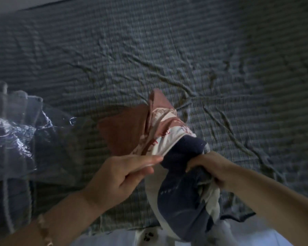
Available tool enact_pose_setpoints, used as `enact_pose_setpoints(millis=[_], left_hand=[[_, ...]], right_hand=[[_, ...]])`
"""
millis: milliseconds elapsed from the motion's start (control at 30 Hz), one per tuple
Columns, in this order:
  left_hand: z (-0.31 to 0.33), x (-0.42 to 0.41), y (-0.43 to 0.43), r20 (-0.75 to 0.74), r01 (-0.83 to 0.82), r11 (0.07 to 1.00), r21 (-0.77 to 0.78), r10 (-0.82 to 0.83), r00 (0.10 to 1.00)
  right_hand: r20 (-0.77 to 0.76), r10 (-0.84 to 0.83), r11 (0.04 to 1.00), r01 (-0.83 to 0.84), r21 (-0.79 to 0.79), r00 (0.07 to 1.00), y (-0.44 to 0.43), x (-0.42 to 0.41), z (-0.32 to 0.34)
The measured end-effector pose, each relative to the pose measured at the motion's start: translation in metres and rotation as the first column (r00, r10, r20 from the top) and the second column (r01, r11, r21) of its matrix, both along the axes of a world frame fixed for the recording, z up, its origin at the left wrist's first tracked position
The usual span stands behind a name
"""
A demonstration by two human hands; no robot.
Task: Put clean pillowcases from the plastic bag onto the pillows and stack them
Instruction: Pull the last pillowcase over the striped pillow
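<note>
A pillow (132,132) with a pink and white patterned cover sticks out over the bed, its near end inside a navy pillowcase (178,196). My left hand (124,173) pinches the white edge of the fabric where the navy case opens. My right hand (206,167) grips the bunched navy and white cloth at the pillow's near side. A clear plastic bag (20,137) with dark folded fabric inside lies at the left of the bed. The frame is blurred.
A wrinkled grey-blue checked bedsheet (185,50) covers the whole bed. Its near edge runs along the bottom of the view, with a pale floor (114,238) below it. A bracelet sits on my left wrist (44,233).
</note>
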State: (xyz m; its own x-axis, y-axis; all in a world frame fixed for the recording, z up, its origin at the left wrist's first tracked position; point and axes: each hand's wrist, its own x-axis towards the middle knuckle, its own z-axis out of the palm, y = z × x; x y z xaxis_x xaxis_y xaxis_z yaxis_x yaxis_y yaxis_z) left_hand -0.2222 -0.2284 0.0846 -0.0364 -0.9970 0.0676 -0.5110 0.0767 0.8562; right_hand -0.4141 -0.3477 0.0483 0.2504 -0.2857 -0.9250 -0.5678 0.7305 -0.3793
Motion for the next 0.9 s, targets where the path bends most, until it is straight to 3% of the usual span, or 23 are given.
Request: enact_pose_setpoints(millis=[67, 133, 200, 300, 367, 433, 533, 600, 733, 900], left_hand=[[0.0, -0.007, 0.012, 0.004, 0.032, 0.998, -0.061, -0.032, 0.999], [-0.012, -0.006, 0.029, 0.012, 0.045, 0.999, 0.001, -0.045, 0.999], [-0.027, -0.001, 0.043, 0.0, -0.059, 0.971, 0.231, 0.061, 0.998], [-0.047, 0.0, 0.043, 0.133, -0.29, 0.805, 0.517, 0.259, 0.957], [-0.051, -0.006, 0.023, 0.337, -0.279, 0.848, 0.45, 0.129, 0.933], [-0.045, -0.016, -0.004, 0.416, -0.255, 0.883, 0.393, 0.076, 0.906], [-0.038, -0.037, -0.04, 0.258, -0.112, 0.943, 0.314, 0.029, 0.966], [-0.034, -0.053, -0.059, 0.316, -0.064, 0.978, 0.196, -0.002, 0.949], [-0.025, -0.082, -0.093, 0.423, -0.234, 0.938, 0.257, 0.108, 0.9], [-0.005, -0.108, -0.094, 0.208, -0.186, 0.966, 0.179, 0.147, 0.967]], right_hand=[[-0.016, -0.098, 0.995, 0.098, 0.003, 0.995, -0.007, -0.001, -0.005], [-0.031, -0.214, 0.976, 0.215, 0.035, 0.976, -0.014, -0.004, -0.008], [-0.029, -0.296, 0.954, 0.297, 0.045, 0.955, -0.017, -0.009, -0.01], [-0.017, -0.372, 0.927, 0.372, 0.047, 0.928, -0.016, -0.019, -0.013], [-0.014, -0.391, 0.919, 0.392, 0.042, 0.92, -0.015, -0.026, -0.012], [-0.007, -0.396, 0.918, 0.396, 0.033, 0.918, -0.016, -0.029, -0.01], [-0.002, -0.36, 0.933, 0.36, -0.01, 0.933, -0.015, -0.032, -0.008], [-0.008, -0.289, 0.956, 0.288, -0.047, 0.957, -0.009, -0.028, -0.007], [-0.062, -0.193, 0.977, 0.186, -0.107, 0.979, -0.005, -0.023, -0.003], [-0.102, -0.092, 0.985, 0.075, -0.158, 0.991, -0.005, -0.019, -0.007]])
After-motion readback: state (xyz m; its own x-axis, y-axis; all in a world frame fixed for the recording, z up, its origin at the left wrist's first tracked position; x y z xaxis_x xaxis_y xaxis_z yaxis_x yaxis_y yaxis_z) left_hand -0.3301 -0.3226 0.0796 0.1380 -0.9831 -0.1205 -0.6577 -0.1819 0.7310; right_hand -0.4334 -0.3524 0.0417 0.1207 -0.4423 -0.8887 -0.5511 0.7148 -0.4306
